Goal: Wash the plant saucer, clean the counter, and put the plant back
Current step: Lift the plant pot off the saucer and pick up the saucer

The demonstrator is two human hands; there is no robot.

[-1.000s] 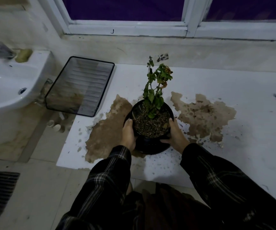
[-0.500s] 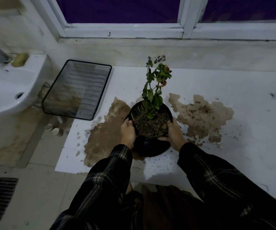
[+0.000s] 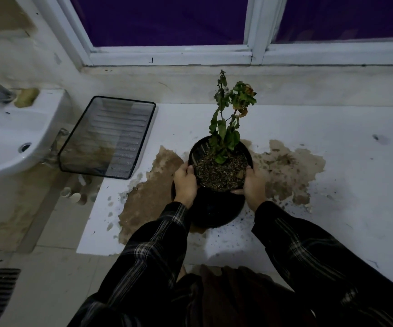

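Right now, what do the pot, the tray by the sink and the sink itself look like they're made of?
Plant pot: probably black plastic, with a smooth dull surface and a thin rim; both hands grip it.
Tray: black wire mesh, most likely metal; the floor shows through its fine grid.
Sink: glossy white, likely glazed ceramic, with soft highlights on the basin.

Both hands, L hand [image 3: 185, 182] & R hand [image 3: 253, 185], round plant pot [image 3: 220, 172] over saucer [image 3: 214, 213]

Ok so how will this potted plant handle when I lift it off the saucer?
Probably heavy for its size: the black pot is filled with soil. The tall, thin plant may sway. Both hands grip the rim, so tipping seems unlikely.
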